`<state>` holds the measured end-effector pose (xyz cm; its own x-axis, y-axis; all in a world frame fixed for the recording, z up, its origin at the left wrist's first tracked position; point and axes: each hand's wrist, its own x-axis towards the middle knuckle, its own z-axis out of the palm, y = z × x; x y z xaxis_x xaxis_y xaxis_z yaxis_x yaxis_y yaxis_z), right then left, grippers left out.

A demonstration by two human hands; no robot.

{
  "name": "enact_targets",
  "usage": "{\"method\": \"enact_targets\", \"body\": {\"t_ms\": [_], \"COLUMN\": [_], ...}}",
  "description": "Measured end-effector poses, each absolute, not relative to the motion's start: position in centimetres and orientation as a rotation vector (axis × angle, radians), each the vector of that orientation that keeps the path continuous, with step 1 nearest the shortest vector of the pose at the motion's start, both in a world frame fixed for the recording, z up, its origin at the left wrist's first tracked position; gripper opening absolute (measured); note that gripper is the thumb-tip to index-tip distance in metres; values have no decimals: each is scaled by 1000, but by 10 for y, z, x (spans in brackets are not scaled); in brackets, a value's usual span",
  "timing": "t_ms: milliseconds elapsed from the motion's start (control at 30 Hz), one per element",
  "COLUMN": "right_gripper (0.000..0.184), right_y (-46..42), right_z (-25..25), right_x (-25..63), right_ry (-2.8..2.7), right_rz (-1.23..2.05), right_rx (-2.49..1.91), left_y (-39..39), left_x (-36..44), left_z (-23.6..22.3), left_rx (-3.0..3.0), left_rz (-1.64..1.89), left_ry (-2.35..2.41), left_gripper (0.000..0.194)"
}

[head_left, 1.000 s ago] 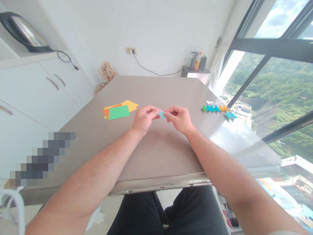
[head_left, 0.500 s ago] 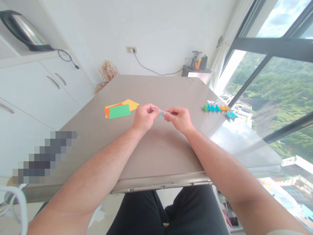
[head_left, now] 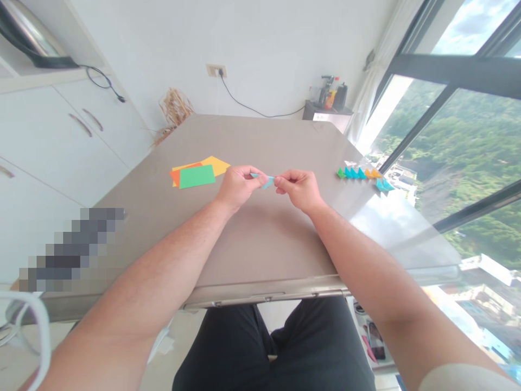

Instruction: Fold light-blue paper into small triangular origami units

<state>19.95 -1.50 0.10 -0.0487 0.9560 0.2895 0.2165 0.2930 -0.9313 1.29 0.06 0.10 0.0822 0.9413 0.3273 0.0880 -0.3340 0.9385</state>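
Note:
A small light-blue folded paper piece (head_left: 266, 181) hangs between both my hands, a little above the grey table (head_left: 260, 239). My left hand (head_left: 236, 186) pinches its left end with thumb and forefinger. My right hand (head_left: 298, 189) pinches its right end, fingers curled. A stack of flat paper sheets (head_left: 197, 174), green on top of orange and yellow, lies on the table to the left of my left hand. A row of small folded paper triangles (head_left: 362, 175), green, blue and orange, sits to the right of my right hand.
White cabinets (head_left: 61, 136) stand along the left. A power cord (head_left: 252, 108) runs from a wall socket behind the table. A small stand with bottles (head_left: 329, 100) is at the back right. Large windows (head_left: 456, 119) fill the right side. The table's near edge is above my lap.
The folded blue piece has been pulled open slightly between my fingers, showing a thin flap on the left. The camera has tipped a little, shifting everything upward.

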Motion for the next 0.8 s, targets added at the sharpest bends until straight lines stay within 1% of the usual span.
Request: {"method": "enact_targets", "body": {"t_ms": [167, 267, 400, 667, 800], "right_gripper": [24, 23, 17, 16, 18], "right_y": [-16, -16, -13, -10, -10], "right_z": [2, 0, -3, -4, -5], "right_x": [202, 200, 200, 201, 198], "right_ry": [-1496, -1515, -1539, -1528, -1498], "right_rz": [904, 929, 817, 772, 737], "right_rx": [-1113, -1103, -1170, -1211, -1211], "left_y": [5, 5, 6, 7, 5], "left_x": [12, 11, 11, 13, 15], "left_z": [-2, -3, -6, -8, -8], "left_rx": [1504, 1550, 1563, 1453, 1389], "left_rz": [1393, 1350, 1293, 1353, 1329], "left_ry": [998, 1022, 1015, 998, 1033], "left_gripper": [21, 22, 25, 23, 25]}}
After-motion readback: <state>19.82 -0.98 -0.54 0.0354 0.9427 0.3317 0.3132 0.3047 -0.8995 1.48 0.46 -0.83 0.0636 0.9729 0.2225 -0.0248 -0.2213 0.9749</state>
